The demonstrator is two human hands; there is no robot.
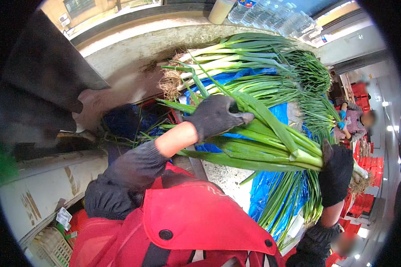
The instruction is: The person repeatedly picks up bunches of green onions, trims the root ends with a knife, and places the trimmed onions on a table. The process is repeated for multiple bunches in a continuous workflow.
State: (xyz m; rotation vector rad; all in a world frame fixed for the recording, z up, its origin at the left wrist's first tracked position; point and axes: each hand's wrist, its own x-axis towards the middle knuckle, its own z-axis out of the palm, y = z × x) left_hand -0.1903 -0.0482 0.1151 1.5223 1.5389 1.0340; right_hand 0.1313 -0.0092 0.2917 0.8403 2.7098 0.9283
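A bundle of long green onions [264, 147] stretches across in front of me, leaves to the left and roots [361, 183] to the right. My right hand [336, 173], in a black glove, is closed around the pale stalks just short of the roots. Over the leaves lies my left hand [217, 116], also gloved in black, with its fingers curled and thumb extended. Whether leaves are pinched in it is hidden. Beneath the bundle, blue plastic sheeting [277, 113] covers part of a dirt-specked white surface [225, 173].
More green onions with roots [217, 63] are heaped beyond my hands. Thinner ones [284, 197] lie nearer, at the right. Water bottles [267, 15] line the window ledge. A co-worker in blue gloves [342, 118] handles greens at the right, near red crates [371, 167].
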